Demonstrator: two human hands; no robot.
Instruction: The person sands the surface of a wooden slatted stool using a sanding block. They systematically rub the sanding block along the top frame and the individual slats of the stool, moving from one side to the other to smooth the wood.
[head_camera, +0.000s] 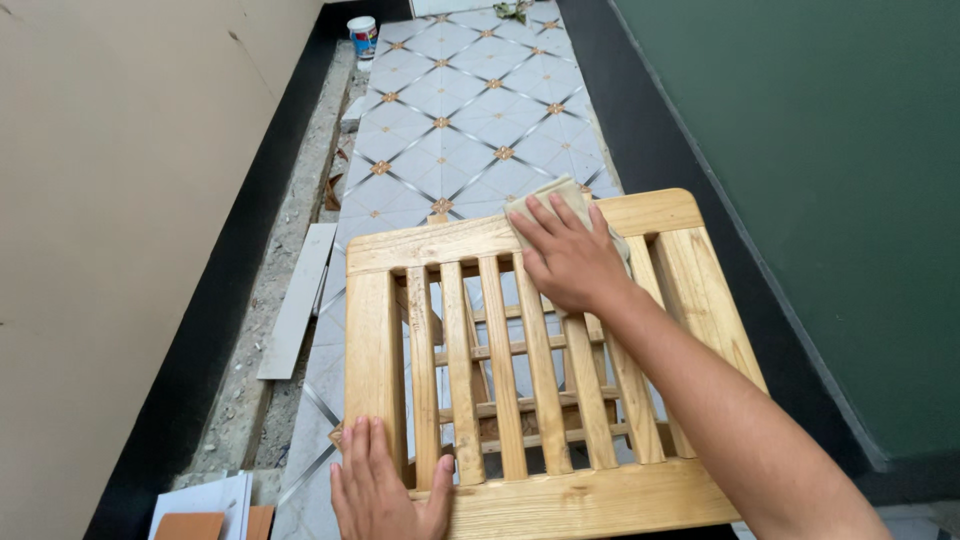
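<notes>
Pressing folded sandpaper (560, 198) on slatted pale wooden stool (520, 370), both hands flat

Your view is lit by soft, even daylight, bright without harsh glare. Shadows are faint: only a weak one falls under your right hand (570, 260) on the wooden slatted frame (520, 400). Focus is sharp across the centre, and the wide lens bends straight lines slightly at the frame's left and right edges.
</notes>
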